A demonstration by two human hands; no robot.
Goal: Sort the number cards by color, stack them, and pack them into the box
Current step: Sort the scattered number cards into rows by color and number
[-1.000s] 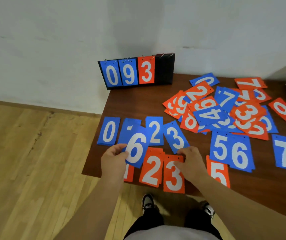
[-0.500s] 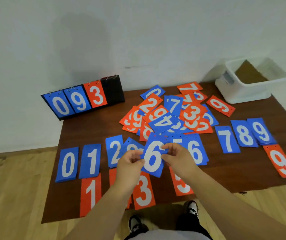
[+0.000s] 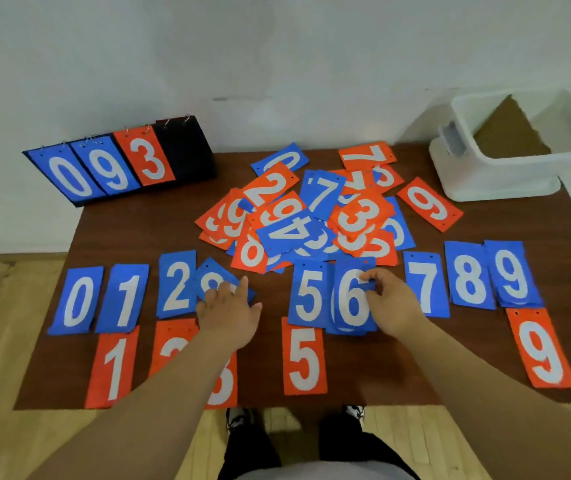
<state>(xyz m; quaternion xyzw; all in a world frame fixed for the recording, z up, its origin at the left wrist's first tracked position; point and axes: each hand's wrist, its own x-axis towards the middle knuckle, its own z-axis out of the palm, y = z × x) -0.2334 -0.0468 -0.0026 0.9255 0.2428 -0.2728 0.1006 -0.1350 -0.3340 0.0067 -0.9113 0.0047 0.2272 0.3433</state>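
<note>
— Well, nearest you lay the orange row on the desk [image 3: 138, 230]: the orange 1 [image 3: 112, 368], the orange 5 [image 3: 304, 358] and the orange 9 [image 3: 542, 348], all flat and well apart.

— Just beyond them your left grip [image 3: 228, 317] was open, with straight fingers pressing on a tilted blue card [image 3: 213, 282]. It half hid the digit, so I could not tell you whether that was a 3 or an 8.

— Your right grip [image 3: 393, 306] had its thumb and fingers pinched on the right edge of the blue 6 [image 3: 351, 299]. That card overlapped the blue 5 [image 3: 308, 294] and sat beside the blue 7 [image 3: 426, 284].

— To me these cards looked thin, light, rather slick, and stiff enough to stay flat. You'd have done best to take each by a free edge or corner, because one lying flat gives you nothing to pinch.

— Farther out, the mixed pile [image 3: 311, 216] was unsorted, with orange and blue crossing at every angle, so I judged you only partway through.

— Farthest off, the white box [image 3: 485, 181] stood at the back right corner, and I saw no card in it. The scoreboard stand [image 3: 121, 164] stood at the back left.
</note>
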